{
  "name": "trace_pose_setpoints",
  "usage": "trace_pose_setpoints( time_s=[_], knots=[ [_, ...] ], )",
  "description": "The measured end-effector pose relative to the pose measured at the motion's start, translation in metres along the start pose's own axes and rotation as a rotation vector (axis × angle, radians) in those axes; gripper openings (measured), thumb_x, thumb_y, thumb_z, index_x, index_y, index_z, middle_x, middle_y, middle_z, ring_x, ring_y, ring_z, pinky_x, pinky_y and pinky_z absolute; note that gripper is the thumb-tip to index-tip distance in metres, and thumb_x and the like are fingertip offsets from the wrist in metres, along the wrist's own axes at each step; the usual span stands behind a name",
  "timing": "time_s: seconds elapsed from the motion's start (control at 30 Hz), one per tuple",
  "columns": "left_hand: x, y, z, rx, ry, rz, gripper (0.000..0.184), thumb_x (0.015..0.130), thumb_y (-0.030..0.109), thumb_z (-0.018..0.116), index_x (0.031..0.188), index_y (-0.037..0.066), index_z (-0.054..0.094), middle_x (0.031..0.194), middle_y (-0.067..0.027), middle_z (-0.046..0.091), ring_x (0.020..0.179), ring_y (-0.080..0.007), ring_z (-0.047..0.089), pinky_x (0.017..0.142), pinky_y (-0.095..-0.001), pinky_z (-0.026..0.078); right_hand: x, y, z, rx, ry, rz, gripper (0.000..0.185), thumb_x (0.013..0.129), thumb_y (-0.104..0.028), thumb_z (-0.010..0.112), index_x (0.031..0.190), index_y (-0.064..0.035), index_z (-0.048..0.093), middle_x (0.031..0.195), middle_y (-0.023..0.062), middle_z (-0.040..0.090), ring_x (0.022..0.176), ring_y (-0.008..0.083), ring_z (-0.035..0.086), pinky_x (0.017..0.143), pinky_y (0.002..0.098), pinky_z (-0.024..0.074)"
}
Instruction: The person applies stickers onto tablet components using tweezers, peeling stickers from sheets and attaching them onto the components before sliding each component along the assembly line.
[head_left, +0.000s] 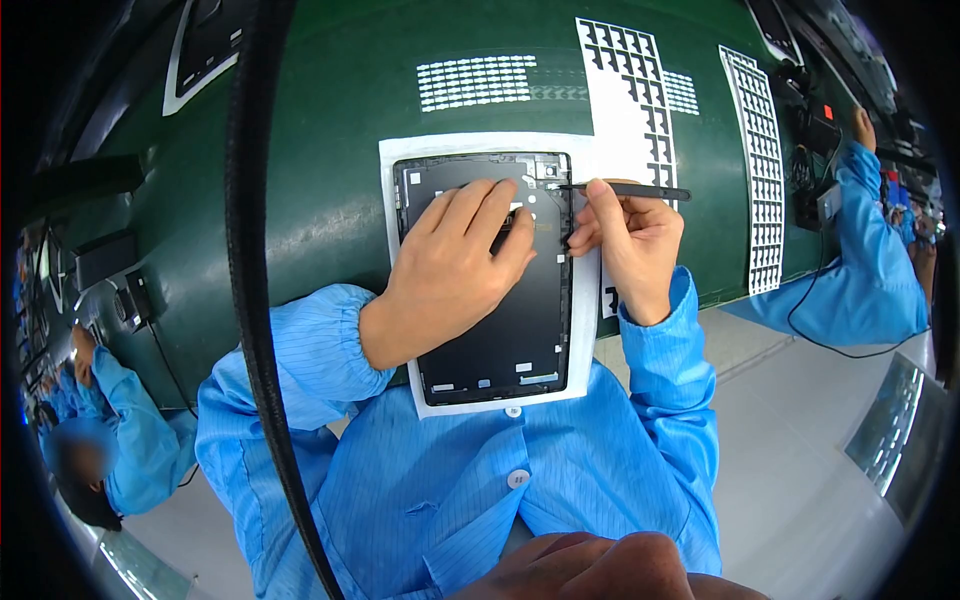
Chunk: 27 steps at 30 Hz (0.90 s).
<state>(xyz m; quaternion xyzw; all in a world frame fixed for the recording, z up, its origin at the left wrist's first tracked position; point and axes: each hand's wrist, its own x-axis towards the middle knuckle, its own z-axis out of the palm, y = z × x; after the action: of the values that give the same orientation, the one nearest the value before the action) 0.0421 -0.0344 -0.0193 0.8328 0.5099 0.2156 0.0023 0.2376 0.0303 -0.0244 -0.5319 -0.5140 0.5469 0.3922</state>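
A black tablet back housing (492, 340) lies on a white sheet (402, 395) in front of my body. My left hand (455, 265) rests on the upper half of the housing, its fingers bent a little and apart, covering part of the surface. Between thumb and fingers only a dark patch shows. My right hand (640, 240) pinches black tweezers (655, 191) at the housing's right edge. Their tip reaches the upper right corner, close to a small square camera opening (551, 171). Whether the tip grips any small part is too fine to make out.
Beyond the housing on the green table (330, 130) lie a strip of white stickers (475, 82) and a sheet of black die-cut pieces (625, 75). Another such sheet (755, 170) lies farther right. Co-workers in blue sleeves (865, 240) sit at both sides. A dark strap (255, 200) crosses the view.
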Motion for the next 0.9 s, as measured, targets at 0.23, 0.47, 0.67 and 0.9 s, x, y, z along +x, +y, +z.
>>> trace_pose_setpoints(
  time_s=[0.23, 0.47, 0.67, 0.9],
  knots=[
    [0.0001, 0.0000, 0.0003, -0.004, 0.006, 0.000, 0.035, 0.078, 0.023, 0.078, 0.104, 0.002, 0.071, 0.120, -0.0175, 0.062, 0.111, -0.0305, 0.059, 0.086, -0.0380, 0.052, 0.0002, -0.0001, -0.0008, -0.020, -0.017, -0.005, 0.026, 0.096, -0.016, 0.067, 0.089, 0.0093, 0.068, 0.065, 0.0123, 0.068, 0.052, 0.0151, 0.066, 0.046, 0.0257, 0.0547],
    [0.0003, 0.0004, -0.0002, -0.004, 0.010, -0.001, 0.035, 0.078, 0.023, 0.078, 0.104, 0.002, 0.071, 0.120, -0.0174, 0.062, 0.111, -0.0302, 0.059, 0.085, -0.0377, 0.053, 0.0005, -0.0005, -0.0006, -0.041, -0.011, 0.000, 0.029, 0.096, -0.017, 0.067, 0.086, 0.0106, 0.068, 0.062, 0.0127, 0.067, 0.051, 0.0154, 0.066, 0.046, 0.0255, 0.0547],
    [0.0003, -0.0001, 0.0014, 0.000, 0.015, 0.000, 0.037, 0.077, 0.023, 0.078, 0.107, 0.003, 0.070, 0.120, -0.0168, 0.061, 0.110, -0.0299, 0.058, 0.087, -0.0384, 0.051, 0.0004, 0.0000, -0.0003, -0.046, -0.012, 0.005, 0.027, 0.096, -0.016, 0.067, 0.087, 0.0098, 0.068, 0.065, 0.0118, 0.067, 0.051, 0.0147, 0.065, 0.046, 0.0251, 0.0540],
    [0.0033, -0.0033, 0.0044, -0.005, -0.008, 0.005, 0.047, 0.078, 0.026, 0.076, 0.119, 0.006, 0.068, 0.118, -0.0141, 0.058, 0.108, -0.0298, 0.055, 0.090, -0.0411, 0.046, 0.0001, 0.0010, -0.0014, -0.043, -0.029, 0.012, 0.024, 0.096, -0.015, 0.067, 0.091, 0.0084, 0.068, 0.069, 0.0093, 0.066, 0.053, 0.0141, 0.065, 0.045, 0.0252, 0.0534]
  ],
)
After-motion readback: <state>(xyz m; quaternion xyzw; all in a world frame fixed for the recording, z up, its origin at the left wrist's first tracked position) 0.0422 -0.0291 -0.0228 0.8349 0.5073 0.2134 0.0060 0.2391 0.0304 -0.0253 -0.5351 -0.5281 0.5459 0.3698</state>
